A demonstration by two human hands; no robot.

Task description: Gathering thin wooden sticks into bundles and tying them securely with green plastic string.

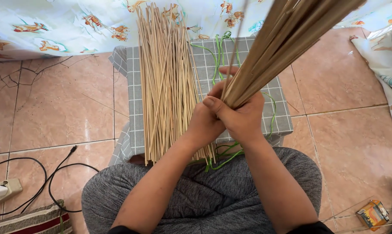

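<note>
While both your left hand (204,123) and right hand (241,117) clench the stick bundle (282,39) above the checked tabletop (248,69), grip low: sticks seem light, stiff, brittle, prone to slipping.

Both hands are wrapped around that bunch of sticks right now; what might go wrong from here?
The bundle of sticks fans out above the right hand and left hand, so outer sticks may slip free. The loose pile of sticks overhangs the near edge of the checked cloth and may slide off. The green string beneath the wrists may snag.
</note>
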